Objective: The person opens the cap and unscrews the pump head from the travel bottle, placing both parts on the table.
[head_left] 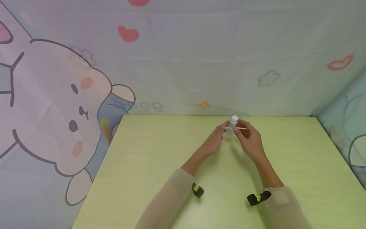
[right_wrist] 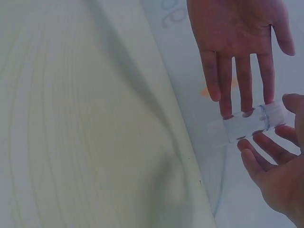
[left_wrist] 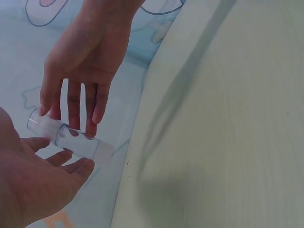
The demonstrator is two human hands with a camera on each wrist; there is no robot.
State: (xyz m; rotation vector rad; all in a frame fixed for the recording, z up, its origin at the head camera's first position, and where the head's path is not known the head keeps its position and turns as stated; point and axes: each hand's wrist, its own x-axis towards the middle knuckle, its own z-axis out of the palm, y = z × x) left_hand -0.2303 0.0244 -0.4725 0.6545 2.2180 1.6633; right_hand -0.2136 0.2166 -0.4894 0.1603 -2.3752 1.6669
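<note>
A small clear cylindrical bottle with a transparent cap over a whitish top is held above the table's far edge. My right hand pinches it near the capped end between thumb and fingers. My left hand has its fingers straight, and their tips touch the bottle's side. In the right wrist view the left hand keeps its thumb away from the bottle. Both hands are also in the left wrist view, where a frosted whitish end shows on the bottle. Fingers hide parts of its surface.
A pale yellow-green table lies beneath the hands. Behind it hangs a cloth backdrop printed with a bear-like figure, hearts and stars. Another printed cloth stands at the right side. Black wrist cameras are strapped at both sleeves.
</note>
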